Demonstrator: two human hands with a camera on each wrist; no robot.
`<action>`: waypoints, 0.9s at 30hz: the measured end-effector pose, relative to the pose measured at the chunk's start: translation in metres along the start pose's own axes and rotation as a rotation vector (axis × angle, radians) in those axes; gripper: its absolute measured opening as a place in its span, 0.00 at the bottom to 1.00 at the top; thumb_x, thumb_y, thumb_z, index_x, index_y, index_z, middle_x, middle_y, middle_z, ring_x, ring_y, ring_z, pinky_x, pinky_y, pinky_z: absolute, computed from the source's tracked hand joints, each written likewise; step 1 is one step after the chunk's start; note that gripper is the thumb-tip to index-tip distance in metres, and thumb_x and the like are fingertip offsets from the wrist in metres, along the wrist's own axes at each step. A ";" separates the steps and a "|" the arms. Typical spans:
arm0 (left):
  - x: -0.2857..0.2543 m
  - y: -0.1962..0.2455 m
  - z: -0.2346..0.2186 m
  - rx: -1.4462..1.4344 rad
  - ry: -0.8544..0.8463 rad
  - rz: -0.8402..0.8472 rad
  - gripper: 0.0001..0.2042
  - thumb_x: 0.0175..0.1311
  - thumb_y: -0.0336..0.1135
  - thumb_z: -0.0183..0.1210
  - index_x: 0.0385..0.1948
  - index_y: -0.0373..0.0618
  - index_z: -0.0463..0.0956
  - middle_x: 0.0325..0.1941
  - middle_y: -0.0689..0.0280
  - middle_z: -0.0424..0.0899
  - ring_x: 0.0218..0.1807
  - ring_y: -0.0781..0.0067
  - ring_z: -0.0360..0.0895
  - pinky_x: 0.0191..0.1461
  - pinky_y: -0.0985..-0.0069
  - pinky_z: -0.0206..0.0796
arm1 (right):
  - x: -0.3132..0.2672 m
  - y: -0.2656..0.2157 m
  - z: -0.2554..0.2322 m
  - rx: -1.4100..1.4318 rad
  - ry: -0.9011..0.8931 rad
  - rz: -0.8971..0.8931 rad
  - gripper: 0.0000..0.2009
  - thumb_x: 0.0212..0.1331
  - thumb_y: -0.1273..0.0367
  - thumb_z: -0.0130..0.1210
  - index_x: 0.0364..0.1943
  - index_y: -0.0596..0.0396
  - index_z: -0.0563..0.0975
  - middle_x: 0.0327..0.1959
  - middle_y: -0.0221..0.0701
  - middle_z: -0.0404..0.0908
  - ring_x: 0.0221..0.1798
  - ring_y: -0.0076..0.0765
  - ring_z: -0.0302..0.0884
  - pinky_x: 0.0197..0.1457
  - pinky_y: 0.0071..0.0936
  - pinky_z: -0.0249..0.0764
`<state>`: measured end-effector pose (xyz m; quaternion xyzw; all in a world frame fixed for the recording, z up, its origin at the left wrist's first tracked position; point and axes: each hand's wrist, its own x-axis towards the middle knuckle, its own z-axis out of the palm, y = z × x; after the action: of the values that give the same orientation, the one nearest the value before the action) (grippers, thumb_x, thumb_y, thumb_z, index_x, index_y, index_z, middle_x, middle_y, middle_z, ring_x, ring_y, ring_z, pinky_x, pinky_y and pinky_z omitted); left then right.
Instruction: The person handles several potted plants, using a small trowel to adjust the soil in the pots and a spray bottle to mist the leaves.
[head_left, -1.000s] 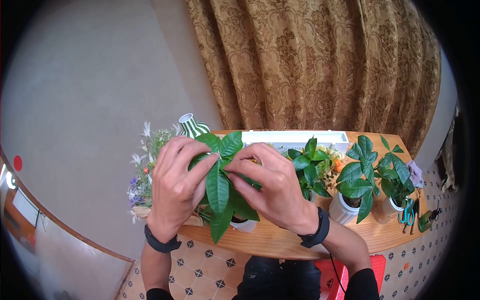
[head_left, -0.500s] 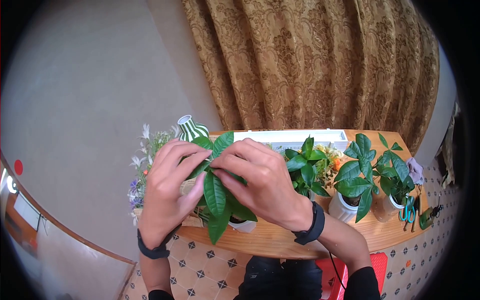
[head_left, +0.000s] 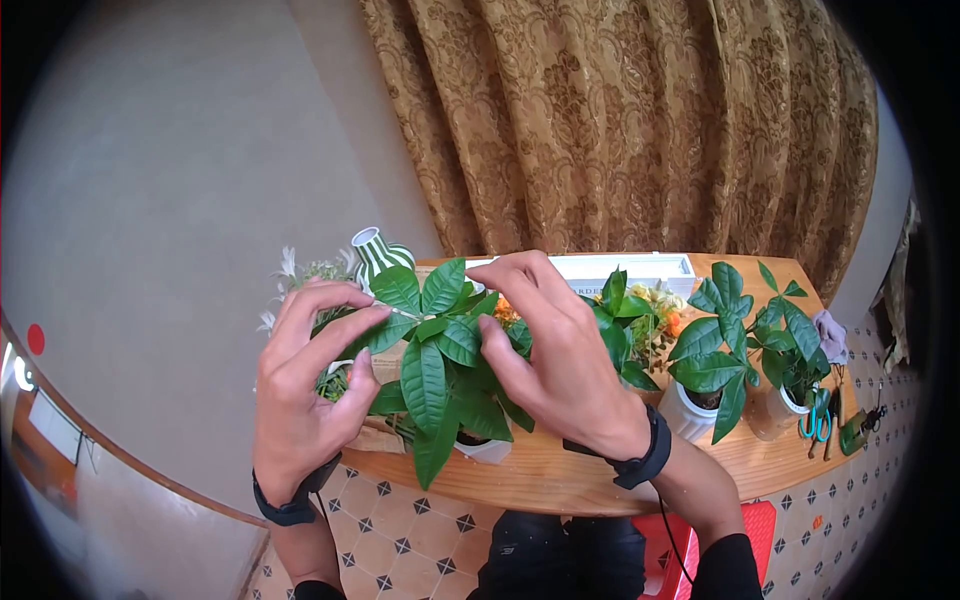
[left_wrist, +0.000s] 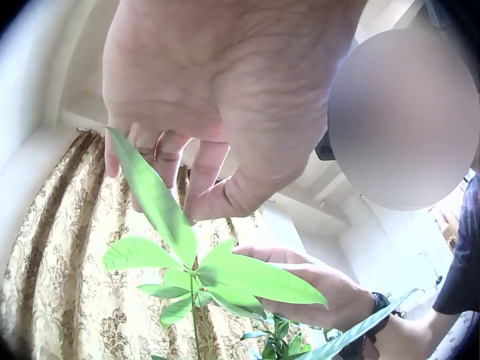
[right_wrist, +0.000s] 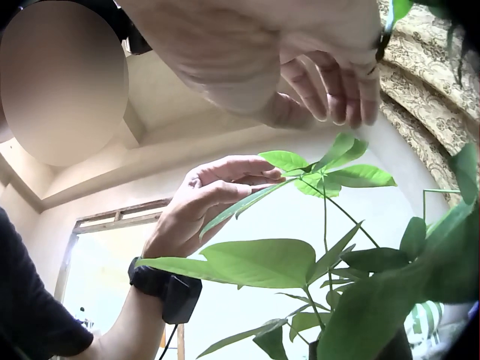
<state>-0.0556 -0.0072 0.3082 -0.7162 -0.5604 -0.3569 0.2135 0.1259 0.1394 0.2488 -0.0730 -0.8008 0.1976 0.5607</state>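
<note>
A green potted plant (head_left: 424,385) with broad pointed leaves rises from a white pot (head_left: 486,450) at the table's front. My left hand (head_left: 305,375) is at the left of its top leaf cluster. A thin pale strand (head_left: 402,313) runs from its fingertips to the point where the leaves meet. Those fingertips hold the strand's outer end, close to the leaves in the right wrist view. My right hand (head_left: 565,350) is spread at the right of the cluster, thumb apart from the fingers and nothing between them. Its fingers hang loosely above the leaves (right_wrist: 360,176) in the right wrist view.
More potted plants (head_left: 708,370) stand to the right on the wooden table (head_left: 590,480). A green-striped vase (head_left: 378,255), a white box (head_left: 640,268) and flowers (head_left: 665,310) are at the back. Blue-handled scissors (head_left: 818,420) lie at the right edge.
Both hands were together at the leaf cluster. The right hand has come off to the right with its fingers spread; the left has shifted left, showing the strand.
</note>
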 end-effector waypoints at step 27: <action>-0.051 -0.025 0.046 -0.509 0.026 -0.570 0.12 0.64 0.26 0.64 0.47 0.34 0.85 0.51 0.59 0.88 0.51 0.69 0.83 0.61 0.70 0.70 | -0.024 0.005 0.020 0.047 -0.197 0.264 0.44 0.54 0.72 0.67 0.76 0.62 0.56 0.59 0.56 0.76 0.61 0.61 0.75 0.64 0.46 0.70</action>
<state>-0.0731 -0.0009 0.2371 -0.5570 -0.6280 -0.5387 -0.0719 0.1156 0.1307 0.2198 -0.1447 -0.8305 0.2947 0.4501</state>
